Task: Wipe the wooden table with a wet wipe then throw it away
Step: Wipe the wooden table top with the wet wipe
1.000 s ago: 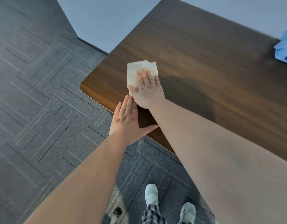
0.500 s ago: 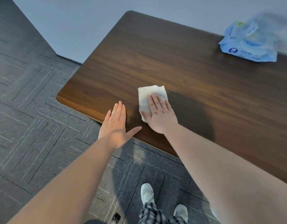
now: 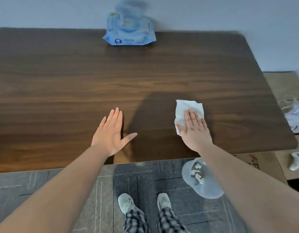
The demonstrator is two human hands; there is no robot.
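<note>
A dark wooden table [image 3: 145, 78] fills the middle of the view. My right hand [image 3: 195, 132] lies flat on a white wet wipe [image 3: 184, 110] and presses it onto the table's near right part, fingers together on top of it. My left hand [image 3: 111, 133] rests flat on the table near its front edge, fingers straight, thumb spread, holding nothing. A clear bin [image 3: 201, 180] with crumpled white wipes inside stands on the floor under my right forearm, just below the table's front edge.
A blue pack of wet wipes [image 3: 128, 31] lies at the table's far edge by the wall. Cardboard [image 3: 283, 84] covers the floor to the right, with a plastic bag [image 3: 295, 115] and a white object [image 3: 296, 160] on it. My feet stand on grey carpet tiles.
My right hand has slid the wipe to the right, away from the table's left corner. My left hand stayed flat near the front edge. The view swung right, revealing the bin and cardboard.
</note>
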